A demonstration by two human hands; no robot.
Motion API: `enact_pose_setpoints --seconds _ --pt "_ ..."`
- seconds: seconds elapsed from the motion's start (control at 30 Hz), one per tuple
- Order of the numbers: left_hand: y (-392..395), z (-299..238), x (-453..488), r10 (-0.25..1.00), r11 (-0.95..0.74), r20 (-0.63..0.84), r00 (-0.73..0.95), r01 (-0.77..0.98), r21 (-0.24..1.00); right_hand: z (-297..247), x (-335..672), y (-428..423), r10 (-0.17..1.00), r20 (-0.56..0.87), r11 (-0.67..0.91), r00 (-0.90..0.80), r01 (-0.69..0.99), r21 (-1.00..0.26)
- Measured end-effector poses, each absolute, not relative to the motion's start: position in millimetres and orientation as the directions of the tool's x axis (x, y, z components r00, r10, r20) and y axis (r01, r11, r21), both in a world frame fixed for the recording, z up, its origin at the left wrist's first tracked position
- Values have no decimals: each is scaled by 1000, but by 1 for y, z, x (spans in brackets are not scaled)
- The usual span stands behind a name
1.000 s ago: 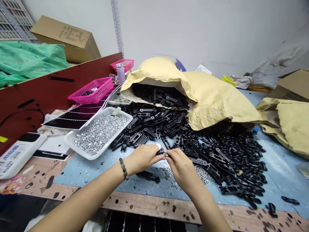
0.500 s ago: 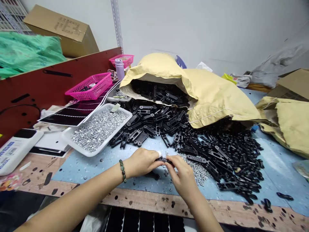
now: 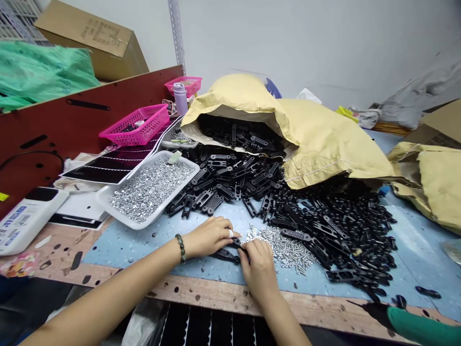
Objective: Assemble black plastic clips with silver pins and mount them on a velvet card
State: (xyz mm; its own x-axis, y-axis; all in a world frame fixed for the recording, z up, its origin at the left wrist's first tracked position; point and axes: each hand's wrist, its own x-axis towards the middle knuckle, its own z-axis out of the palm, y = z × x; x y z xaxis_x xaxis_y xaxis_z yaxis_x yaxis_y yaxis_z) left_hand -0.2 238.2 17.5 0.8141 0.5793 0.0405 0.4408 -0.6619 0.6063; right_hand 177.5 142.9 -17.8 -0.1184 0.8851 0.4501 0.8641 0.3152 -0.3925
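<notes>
My left hand [image 3: 212,235], with a green bead bracelet at its wrist and white wrapping on one finger, is closed on the left end of a small black plastic part [image 3: 236,243]. At the other end of this part, the fingers of my right hand [image 3: 259,264] pinch it. Another slotted black piece [image 3: 225,254] lies on the blue mat just below my fingers. Loose silver screws [image 3: 291,250] are heaped to the right of my right hand. Behind them spreads a large pile of black plastic parts [image 3: 230,185].
A white tray [image 3: 139,225] of small metal pieces stands left, near a pink basket [image 3: 144,129]. Paper sacks [image 3: 324,139] of black parts lie behind. At bottom right, a teal object [image 3: 421,323] with a dark pointed end juts in; I cannot tell what it is.
Both hands have come slightly down and left with the black part, and my right hand is turned more over it. The teal object has appeared at bottom right.
</notes>
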Motion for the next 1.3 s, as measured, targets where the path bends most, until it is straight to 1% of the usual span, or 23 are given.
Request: enact_pose_setpoints --seconds 0.13,0.23,0.33,0.43,0.57,0.77,1.0,1.13,1.3 --pt "245 17 -3 588 -654 24 809 458 602 -12 180 151 909 391 310 -141 857 -412" --pt "247 20 -1 590 -660 5 807 479 579 -7 187 154 920 344 341 -188 819 -462" --pt "248 24 3 593 -670 -12 805 502 548 -4 193 155 908 359 381 -216 781 -495" --pt "248 27 7 588 -682 -23 809 511 523 -3 194 154 900 377 394 -218 776 -492" --pt "249 27 6 575 -690 -35 818 507 517 -9 189 148 902 376 388 -214 782 -487" --pt "248 28 -3 556 -708 -27 831 491 507 -14 184 148 877 430 432 -212 738 -518" --pt "249 25 2 579 -715 -40 814 531 455 -18 187 154 899 406 381 -164 748 -543" --pt "248 28 2 558 -729 -61 828 524 441 -22 186 149 887 426 408 -181 740 -535" --pt "250 34 4 554 -739 -73 830 530 416 -19 185 147 881 446 405 -156 736 -542"
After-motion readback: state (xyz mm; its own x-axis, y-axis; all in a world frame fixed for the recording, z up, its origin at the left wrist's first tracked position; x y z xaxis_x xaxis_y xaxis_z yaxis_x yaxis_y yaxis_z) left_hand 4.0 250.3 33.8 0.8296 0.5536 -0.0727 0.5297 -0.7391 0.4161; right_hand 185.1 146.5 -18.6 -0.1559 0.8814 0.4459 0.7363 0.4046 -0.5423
